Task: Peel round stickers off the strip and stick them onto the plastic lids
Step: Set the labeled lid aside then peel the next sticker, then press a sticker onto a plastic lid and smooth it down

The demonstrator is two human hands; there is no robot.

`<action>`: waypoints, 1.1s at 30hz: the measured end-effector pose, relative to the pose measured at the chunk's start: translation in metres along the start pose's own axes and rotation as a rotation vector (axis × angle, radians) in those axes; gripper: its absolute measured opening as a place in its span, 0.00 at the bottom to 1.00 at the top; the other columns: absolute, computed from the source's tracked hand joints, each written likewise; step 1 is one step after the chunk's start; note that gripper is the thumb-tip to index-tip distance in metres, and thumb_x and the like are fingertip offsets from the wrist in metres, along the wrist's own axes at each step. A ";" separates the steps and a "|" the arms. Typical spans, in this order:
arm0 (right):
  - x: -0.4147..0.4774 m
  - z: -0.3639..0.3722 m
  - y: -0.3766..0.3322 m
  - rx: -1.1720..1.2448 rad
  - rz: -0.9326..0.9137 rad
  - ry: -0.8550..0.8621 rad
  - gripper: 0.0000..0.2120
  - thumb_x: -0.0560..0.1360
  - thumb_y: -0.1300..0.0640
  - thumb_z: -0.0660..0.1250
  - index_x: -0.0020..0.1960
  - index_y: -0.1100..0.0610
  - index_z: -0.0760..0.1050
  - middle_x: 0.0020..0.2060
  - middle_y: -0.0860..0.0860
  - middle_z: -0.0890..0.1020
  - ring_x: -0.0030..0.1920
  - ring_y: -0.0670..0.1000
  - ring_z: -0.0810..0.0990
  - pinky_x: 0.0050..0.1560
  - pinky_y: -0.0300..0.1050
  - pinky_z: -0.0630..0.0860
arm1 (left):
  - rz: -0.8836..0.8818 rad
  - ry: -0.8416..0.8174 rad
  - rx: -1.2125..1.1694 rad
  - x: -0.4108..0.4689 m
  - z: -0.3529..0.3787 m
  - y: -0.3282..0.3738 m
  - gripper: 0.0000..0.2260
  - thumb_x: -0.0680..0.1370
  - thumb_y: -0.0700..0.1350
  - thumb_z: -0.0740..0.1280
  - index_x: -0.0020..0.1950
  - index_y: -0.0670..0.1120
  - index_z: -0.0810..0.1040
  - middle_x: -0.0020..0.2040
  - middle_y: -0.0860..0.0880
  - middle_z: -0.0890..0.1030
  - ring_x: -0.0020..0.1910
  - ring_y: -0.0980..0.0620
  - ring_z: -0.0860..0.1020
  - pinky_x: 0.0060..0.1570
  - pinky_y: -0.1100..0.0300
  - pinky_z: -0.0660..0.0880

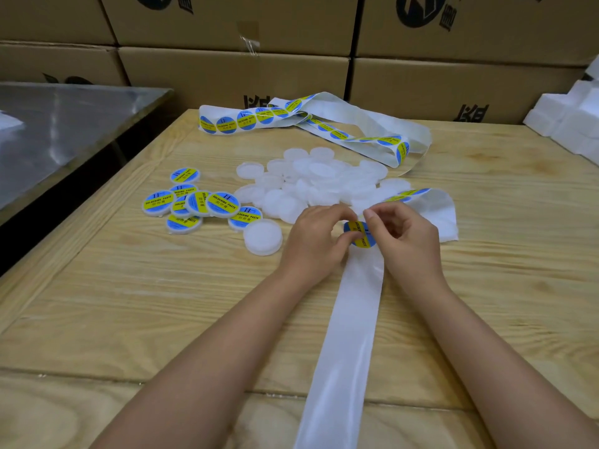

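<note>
Both hands meet over the strip (pixel 351 319), whose bare backing trails toward the person across the desk (pixel 129 303). The left hand (pixel 316 236) pinches the edge of a blue-and-yellow sticker (pixel 363 236), fingers narrow on it. The right hand (pixel 403 236) grips the strip just beside it, probably to keep it taut for peeling. One bare lid (pixel 262 238) sits near the left hand, likely next; finished lids (pixel 194 204) lie left of the plain pile (pixel 311 186).
</note>
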State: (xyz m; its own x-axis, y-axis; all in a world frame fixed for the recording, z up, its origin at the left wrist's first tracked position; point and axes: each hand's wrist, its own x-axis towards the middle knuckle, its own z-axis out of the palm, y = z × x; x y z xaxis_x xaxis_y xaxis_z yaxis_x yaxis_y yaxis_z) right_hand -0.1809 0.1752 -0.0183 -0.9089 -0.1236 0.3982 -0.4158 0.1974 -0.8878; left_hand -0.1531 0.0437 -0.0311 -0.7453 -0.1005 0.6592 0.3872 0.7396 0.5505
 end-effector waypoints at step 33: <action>0.003 0.005 0.001 -0.131 0.115 0.007 0.01 0.73 0.56 0.70 0.45 0.52 0.80 0.37 0.52 0.82 0.35 0.45 0.75 0.41 0.39 0.73 | -0.594 0.086 -0.766 0.006 -0.006 -0.011 0.07 0.74 0.33 0.68 0.40 0.44 0.77 0.31 0.53 0.81 0.29 0.54 0.80 0.34 0.64 0.78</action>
State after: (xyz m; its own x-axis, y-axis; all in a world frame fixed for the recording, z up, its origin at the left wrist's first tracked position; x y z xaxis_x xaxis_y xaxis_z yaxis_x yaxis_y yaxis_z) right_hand -0.1836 0.1705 -0.0196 -0.9508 -0.0862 0.2975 -0.3089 0.3352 -0.8901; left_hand -0.1580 0.0310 -0.0297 -0.9027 -0.3885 0.1850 0.2323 -0.0781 0.9695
